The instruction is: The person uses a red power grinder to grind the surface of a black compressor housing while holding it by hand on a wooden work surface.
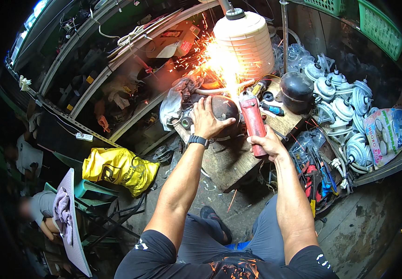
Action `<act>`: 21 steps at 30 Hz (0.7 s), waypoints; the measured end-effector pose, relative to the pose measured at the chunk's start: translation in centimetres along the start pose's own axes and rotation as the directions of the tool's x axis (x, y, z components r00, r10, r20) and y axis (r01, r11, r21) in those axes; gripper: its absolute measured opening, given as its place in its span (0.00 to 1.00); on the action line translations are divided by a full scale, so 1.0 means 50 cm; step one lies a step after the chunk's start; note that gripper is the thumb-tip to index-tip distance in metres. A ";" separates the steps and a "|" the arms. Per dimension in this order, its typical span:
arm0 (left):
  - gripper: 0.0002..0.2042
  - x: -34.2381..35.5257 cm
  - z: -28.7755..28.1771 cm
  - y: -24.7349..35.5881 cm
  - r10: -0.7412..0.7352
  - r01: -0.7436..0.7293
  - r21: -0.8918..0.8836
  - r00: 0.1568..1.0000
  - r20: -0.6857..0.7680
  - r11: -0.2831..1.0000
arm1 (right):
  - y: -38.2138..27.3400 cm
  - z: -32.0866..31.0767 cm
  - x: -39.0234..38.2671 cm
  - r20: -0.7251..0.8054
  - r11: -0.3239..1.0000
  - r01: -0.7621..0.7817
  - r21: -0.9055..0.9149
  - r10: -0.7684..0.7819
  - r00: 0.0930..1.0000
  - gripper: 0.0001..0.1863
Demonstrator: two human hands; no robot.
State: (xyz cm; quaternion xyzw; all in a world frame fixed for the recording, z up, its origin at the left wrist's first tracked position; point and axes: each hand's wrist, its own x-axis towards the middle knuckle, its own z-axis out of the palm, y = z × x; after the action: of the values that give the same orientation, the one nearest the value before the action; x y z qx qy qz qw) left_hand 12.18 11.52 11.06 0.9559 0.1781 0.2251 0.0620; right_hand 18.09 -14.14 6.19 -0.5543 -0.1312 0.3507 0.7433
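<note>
My right hand (267, 142) is wrapped around the body of a red angle grinder (253, 118). Its head meets the right side of a dark, rounded metal shell (225, 108), and bright sparks (224, 63) spray up and away from there. The glare hides the disc and the exact contact spot. My left hand (208, 118), with a watch on the wrist, lies spread on the left of the shell, fingers apart. The shell sits on a wooden bench (226, 165). A crumpled grey cloth (175, 100) lies left of it, and a blue-handled tool (272, 109) lies right of the grinder.
Behind the sparks stands a cream plastic container (252, 42). A black metal canister (297, 90) is on the bench's right. Many white-grey motor parts (343, 109) pile up at right, above hand tools (319, 181). A yellow bag (119, 169) and another person (45, 209) are at left.
</note>
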 end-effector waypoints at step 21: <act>0.65 -0.002 0.002 -0.005 -0.002 0.002 0.018 1.000 -0.006 1.000 | -0.009 0.005 -0.008 0.010 1.000 -0.011 0.000 0.011 1.000 0.34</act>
State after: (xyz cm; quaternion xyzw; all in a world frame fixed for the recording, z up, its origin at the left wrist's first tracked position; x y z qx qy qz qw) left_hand 12.06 11.71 10.89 0.9556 0.1812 0.2262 0.0532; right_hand 17.83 -14.28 6.77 -0.5530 -0.1319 0.3576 0.7409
